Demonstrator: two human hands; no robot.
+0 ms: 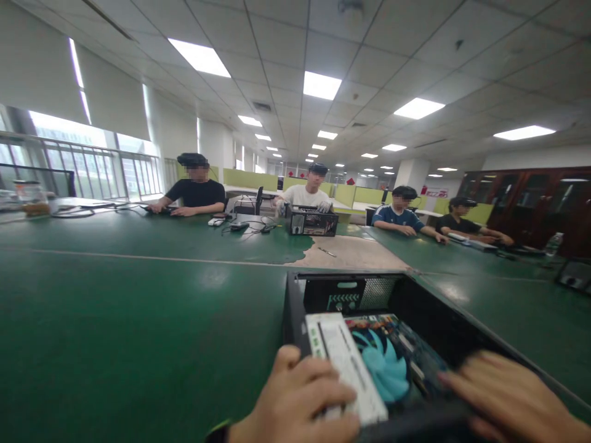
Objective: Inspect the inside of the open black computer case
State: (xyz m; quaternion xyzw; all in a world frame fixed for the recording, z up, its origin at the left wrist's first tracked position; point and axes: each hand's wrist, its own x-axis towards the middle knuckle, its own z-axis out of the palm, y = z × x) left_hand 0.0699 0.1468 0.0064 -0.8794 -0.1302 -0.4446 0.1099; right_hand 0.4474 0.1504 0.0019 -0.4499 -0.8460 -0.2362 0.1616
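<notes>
A black computer case (429,320) lies open at the front of the table. Inside it, a light blue fan (385,366) sits over a circuit board (415,351). A long white labelled part (344,351) lies along the case's left side, tilted slightly. My left hand (300,394) is closed over the near end of this white part, with its fingers curled across the top and the case wall beside it. Over the right front of the case is my right hand (512,394), blurred by motion, fingers pointing in towards the board. What it touches is unclear.
A green mat (138,320) covers the table, with a torn edge exposing a pale patch (355,252) where a small tool (327,251) lies. Across the table a person handles another case (311,221). Cables (249,226) and several other people line the far side.
</notes>
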